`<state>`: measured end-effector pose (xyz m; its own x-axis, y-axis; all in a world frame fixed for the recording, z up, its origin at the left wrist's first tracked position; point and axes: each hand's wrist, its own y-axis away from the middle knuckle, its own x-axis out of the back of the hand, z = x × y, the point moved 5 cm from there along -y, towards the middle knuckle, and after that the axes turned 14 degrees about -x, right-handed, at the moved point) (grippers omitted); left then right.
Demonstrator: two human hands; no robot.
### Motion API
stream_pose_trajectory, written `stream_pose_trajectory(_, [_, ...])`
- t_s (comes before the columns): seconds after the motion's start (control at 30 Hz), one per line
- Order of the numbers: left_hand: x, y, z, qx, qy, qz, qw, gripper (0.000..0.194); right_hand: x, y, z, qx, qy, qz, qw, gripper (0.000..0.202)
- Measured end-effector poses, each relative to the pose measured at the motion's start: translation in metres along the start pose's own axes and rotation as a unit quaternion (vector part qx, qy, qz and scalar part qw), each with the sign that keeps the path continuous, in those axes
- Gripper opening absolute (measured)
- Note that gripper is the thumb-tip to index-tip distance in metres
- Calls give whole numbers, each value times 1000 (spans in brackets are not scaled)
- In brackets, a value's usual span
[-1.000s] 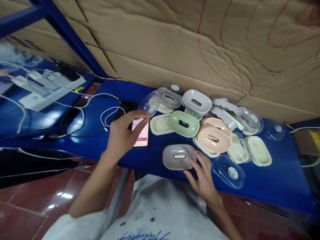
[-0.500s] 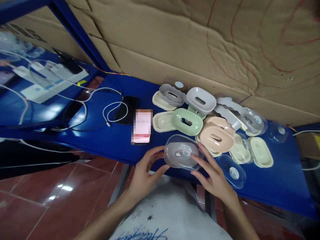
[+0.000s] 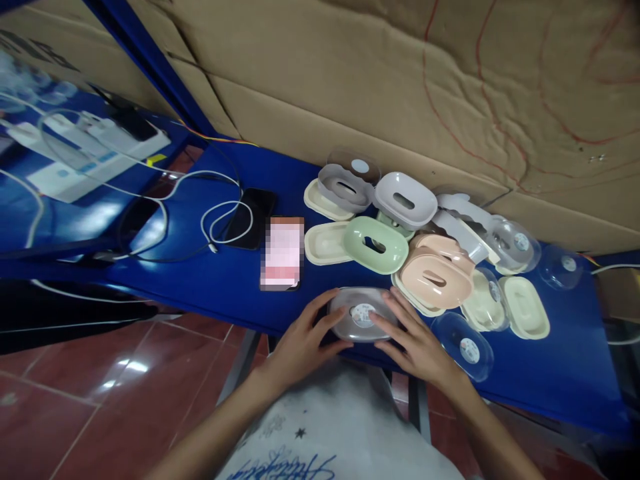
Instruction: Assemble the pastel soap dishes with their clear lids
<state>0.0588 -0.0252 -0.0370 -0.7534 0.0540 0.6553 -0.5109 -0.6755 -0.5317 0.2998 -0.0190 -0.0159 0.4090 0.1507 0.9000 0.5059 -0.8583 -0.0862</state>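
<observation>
A grey oval soap dish (image 3: 345, 331) sits at the front edge of the blue table, with a clear lid (image 3: 363, 315) bearing a round sticker on top of it. My left hand (image 3: 304, 339) grips its left end, fingertips on the lid and thumb at the near side. On the right end, my right hand (image 3: 419, 339) has its fingers spread over the lid and its thumb low at the near rim. Just beyond lie a peach soap dish (image 3: 453, 293) and a green one (image 3: 395, 257). Close to my right hand is a loose clear lid (image 3: 450, 340).
A lit phone (image 3: 281, 253) with a blurred screen lies left of the dishes, near a dark phone (image 3: 260, 213) and a white cable (image 3: 204, 230). Lavender (image 3: 417, 210) and cream dishes (image 3: 523, 303) crowd the back and right. A cardboard wall (image 3: 325, 87) rises behind.
The clear lid has come down and now sits closely over the grey soap dish. Both hands have moved inward, their fingers now lying over the lid's top.
</observation>
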Motion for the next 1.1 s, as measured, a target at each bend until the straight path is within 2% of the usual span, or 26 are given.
stream_pose_trajectory(0.2, [-3,5,-6,5,25,-14,1000,60,-7,6,-7,37,85,29,995,74])
stream_pose_trajectory(0.4, [-3,9,-9,14,60,0,998,62,-12,3,-8,20,61,23,998,69])
stream_pose_trajectory(0.5, [5,-1,-4,3,102,-5,995,72,-4,13,-10,18,49,44,998,70])
stream_pose_trajectory(0.6, [10,-20,0,15,91,-24,995,76,20,46,-7,-11,50,137,989,76])
stream_pose_trajectory(0.67, [11,-36,-1,26,29,-18,999,69,41,81,4,-79,81,245,963,83])
stream_pose_trajectory(0.7, [11,-43,-3,23,-13,-9,1000,65,51,102,14,-128,110,306,937,86])
stream_pose_trajectory(0.8, [6,-64,-14,6,-130,8,992,60,70,162,48,-295,184,437,830,85])
stream_pose_trajectory(0.87, [1,-77,-23,8,-178,-1,984,53,71,192,72,-388,187,471,770,79])
stream_pose_trajectory(0.93, [-4,-89,-30,12,-201,-18,979,41,65,210,91,-441,178,480,737,78])
stream_pose_trajectory(1.03, [-5,-100,-33,7,-212,-29,977,20,57,220,112,-466,171,486,719,79])
stream_pose_trajectory(1.1, [-1,-102,-31,-1,-210,-18,978,13,55,224,123,-468,177,493,712,82])
